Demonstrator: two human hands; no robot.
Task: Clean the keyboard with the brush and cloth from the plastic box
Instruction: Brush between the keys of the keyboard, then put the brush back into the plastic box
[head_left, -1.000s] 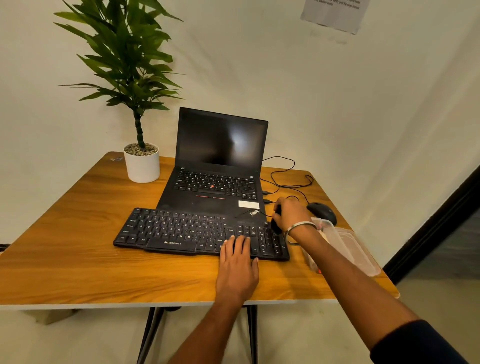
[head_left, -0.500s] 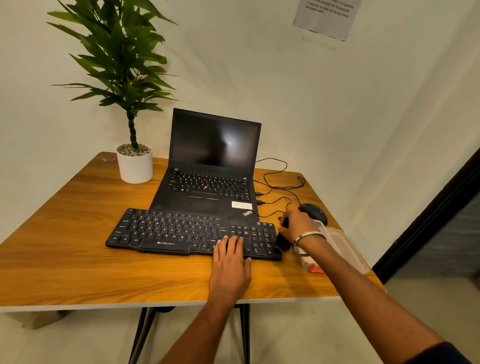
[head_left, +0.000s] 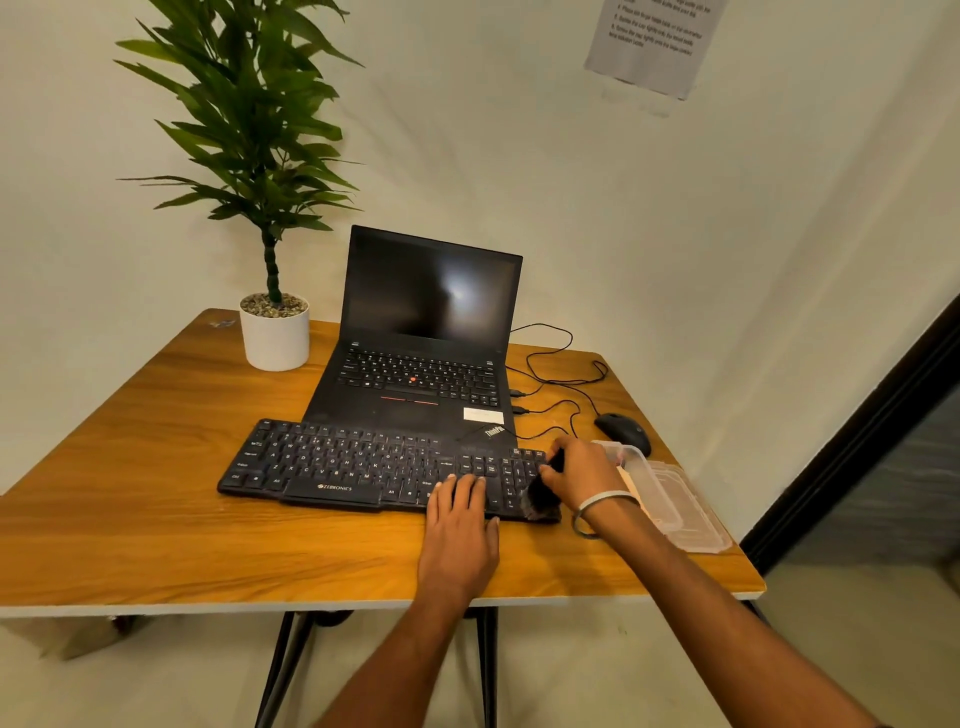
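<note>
A black keyboard (head_left: 353, 465) lies on the wooden table (head_left: 156, 519) in front of an open laptop. My left hand (head_left: 460, 525) lies flat, with straight fingers pressing on the keyboard's front edge near its right end. My right hand (head_left: 584, 475) grips a black brush (head_left: 543, 496) whose bristles touch the keyboard's right end over the number pad. A clear plastic box (head_left: 657, 486) stands just right of that hand. The cloth is not visible to me.
An open black laptop (head_left: 431, 332) sits behind the keyboard. A potted plant (head_left: 272, 327) stands at the back left. A black mouse (head_left: 623, 431) and its cables (head_left: 556, 364) lie at the back right. The box's lid (head_left: 696, 525) lies near the table's right edge.
My right hand with the brush has moved from beside the keyboard's right end onto the number pad. My left hand stays pressed on the keyboard.
</note>
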